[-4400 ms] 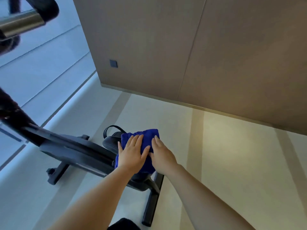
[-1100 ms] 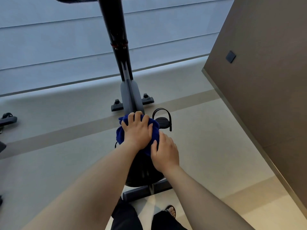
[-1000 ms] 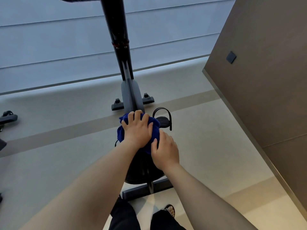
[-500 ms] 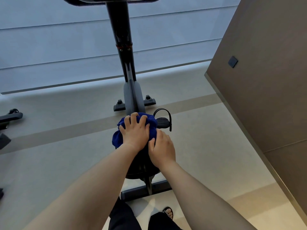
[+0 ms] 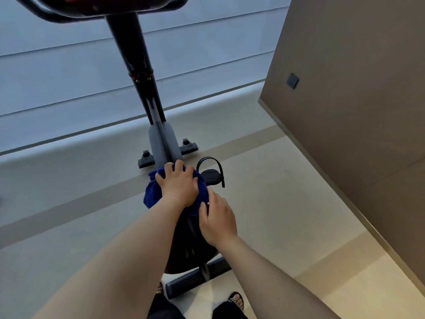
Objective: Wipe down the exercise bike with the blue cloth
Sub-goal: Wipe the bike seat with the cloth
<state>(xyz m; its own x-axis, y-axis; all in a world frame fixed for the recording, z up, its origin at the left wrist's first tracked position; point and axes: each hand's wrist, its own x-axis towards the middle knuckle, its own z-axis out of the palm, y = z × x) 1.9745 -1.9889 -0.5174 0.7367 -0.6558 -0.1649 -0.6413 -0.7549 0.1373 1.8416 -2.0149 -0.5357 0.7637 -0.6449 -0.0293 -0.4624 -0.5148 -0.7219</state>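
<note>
While the blue cloth is lying bunched over the front top of the exercise bike's dark housing, the left hand is pressing down on it, fingers spread and curling over the cloth's forward edge. The right hand is resting just behind on the same housing, fingers relaxed and pinching nothing, its fingertips touching the cloth's rear edge.

Judging by this, the wiping is sitting somewhere in the middle: the housing top is getting its pass now, and the surfaces are giving no sign of which parts are already clean. Likely waiting are the pedal just right of the housing, the slanted post rising ahead of it toward the console, the front foot bar and the rear foot bar behind the housing.

No brand or writing is showing legibly — a small white mark on the housing by the right thumb is staying too small to read, and the red band on the post is carrying no text.

Further out from the housing, pale floor is spreading around it, a brown wall panel with a small dark switch plate is standing well to its right, and a sandalled foot is showing behind it.
</note>
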